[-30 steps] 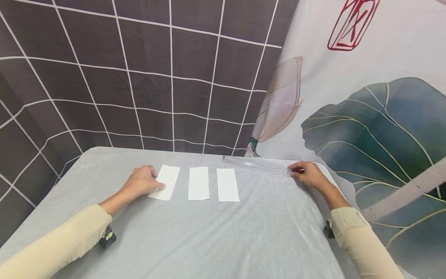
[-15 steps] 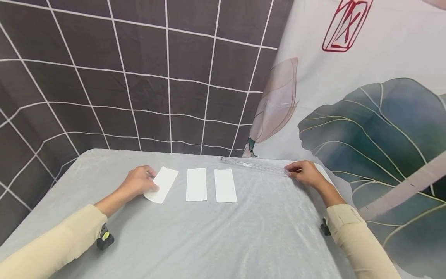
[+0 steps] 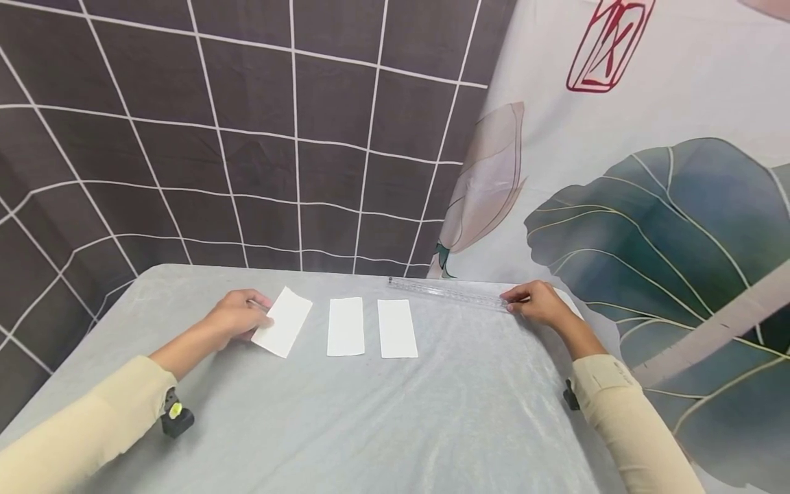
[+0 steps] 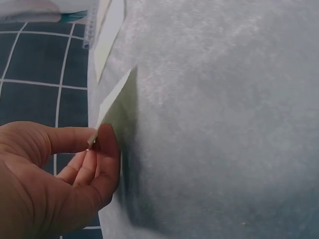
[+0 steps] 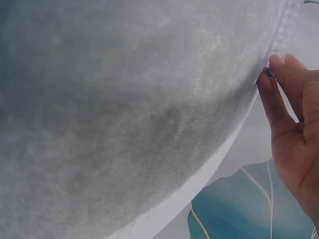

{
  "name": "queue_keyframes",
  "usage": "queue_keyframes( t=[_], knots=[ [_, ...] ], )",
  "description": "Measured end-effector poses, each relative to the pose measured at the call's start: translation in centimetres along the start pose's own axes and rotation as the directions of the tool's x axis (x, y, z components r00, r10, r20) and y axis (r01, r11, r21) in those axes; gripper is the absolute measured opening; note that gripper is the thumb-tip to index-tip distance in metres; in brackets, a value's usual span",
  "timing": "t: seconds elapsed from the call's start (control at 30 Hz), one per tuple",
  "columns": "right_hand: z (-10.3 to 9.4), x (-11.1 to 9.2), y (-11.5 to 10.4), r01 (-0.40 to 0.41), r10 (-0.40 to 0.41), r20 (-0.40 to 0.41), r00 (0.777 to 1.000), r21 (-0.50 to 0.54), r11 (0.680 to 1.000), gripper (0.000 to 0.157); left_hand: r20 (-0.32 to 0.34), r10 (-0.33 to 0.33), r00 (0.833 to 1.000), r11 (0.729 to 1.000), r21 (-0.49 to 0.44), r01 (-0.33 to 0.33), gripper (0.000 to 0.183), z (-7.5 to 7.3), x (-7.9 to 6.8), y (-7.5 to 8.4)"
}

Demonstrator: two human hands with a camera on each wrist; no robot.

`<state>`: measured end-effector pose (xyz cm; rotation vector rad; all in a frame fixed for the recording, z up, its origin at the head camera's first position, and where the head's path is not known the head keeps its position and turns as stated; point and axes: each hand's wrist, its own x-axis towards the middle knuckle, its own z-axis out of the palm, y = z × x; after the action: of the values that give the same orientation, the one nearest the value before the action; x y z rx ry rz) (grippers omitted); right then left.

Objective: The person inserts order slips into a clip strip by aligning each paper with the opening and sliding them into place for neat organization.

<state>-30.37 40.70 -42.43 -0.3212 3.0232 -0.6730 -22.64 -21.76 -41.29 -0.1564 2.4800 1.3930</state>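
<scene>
My left hand (image 3: 237, 313) pinches a white paper slip (image 3: 284, 322) by its left edge, thumb on one face and fingers behind. In the left wrist view the slip (image 4: 118, 102) stands tilted up from the cloth and casts a shadow on it. Two more white slips lie flat to its right, a middle slip (image 3: 345, 326) and a right-hand slip (image 3: 398, 328). At the back right, my right hand (image 3: 537, 302) pinches the near end of a long clear plastic ruler (image 3: 447, 292). The right wrist view shows thumb and fingertips on the ruler's end (image 5: 284, 30).
A pale grey cloth (image 3: 370, 425) covers the table. Behind it hangs a dark curtain (image 3: 247, 158) with a white grid. A white curtain (image 3: 555, 137) with printed leaves hangs at the right, close to the table's edge.
The left slip has been lifted and tilted up off the cloth by my left hand, which has drawn slightly left. My right hand still holds the ruler's end.
</scene>
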Motion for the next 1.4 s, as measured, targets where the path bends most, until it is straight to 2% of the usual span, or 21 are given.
queue_keyframes(
  t=[0.2,0.4,0.67,0.9,1.17,1.4],
  knots=[
    [-0.1,0.0,-0.1,0.007,-0.007,0.004,1.0,-0.01,1.0,0.023,0.033,-0.021,0.999,0.999,-0.048,0.023,0.055,-0.7,-0.2,0.7],
    [-0.2,0.2,-0.1,-0.011,0.011,0.018,1.0,-0.003,1.0,0.023,0.074,-0.033,0.997,0.994,-0.104,0.04,0.059,-0.5,-0.2,1.3],
    [0.0,0.6,0.1,-0.005,0.005,0.024,1.0,0.002,1.0,0.023,0.11,-0.004,0.994,0.985,-0.173,0.023,0.058,0.7,0.1,2.0],
    [-0.3,0.4,0.0,-0.01,0.01,0.023,1.0,-0.006,1.0,0.022,0.127,0.018,0.992,0.975,-0.22,0.01,0.058,2.3,0.3,3.0],
    [-0.3,0.4,-0.2,-0.004,0.004,0.025,1.0,0.002,1.0,0.022,0.131,0.011,0.991,0.978,-0.206,0.016,0.056,4.0,0.5,3.9],
    [-0.3,0.4,0.0,-0.001,0.0,0.024,1.0,0.007,1.0,0.021,0.117,0.015,0.993,0.971,-0.239,0.013,0.055,5.0,1.1,4.6]
  ],
)
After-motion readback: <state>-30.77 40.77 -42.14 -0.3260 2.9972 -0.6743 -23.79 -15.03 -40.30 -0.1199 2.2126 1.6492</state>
